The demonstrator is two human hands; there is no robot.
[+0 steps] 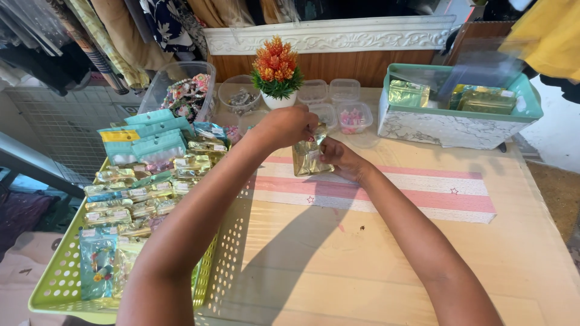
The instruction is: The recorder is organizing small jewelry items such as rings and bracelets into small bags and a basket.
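Note:
Both my hands hold a small shiny gold pouch [308, 158] above the wooden table [374, 265]. My left hand [289, 125] pinches the pouch's top edge from above. My right hand [339, 158] grips its right side, fingers curled behind it. The pouch hangs upright over a pink and white striped mat [423, 188].
A light green perforated basket [60, 284] at the left holds several packed gold and teal pouches. A teal-rimmed marbled box [450, 128] with gold pouches stands at the back right. Small clear containers [344, 90] and an orange potted plant [277, 72] stand behind my hands. Clothes hang at the back.

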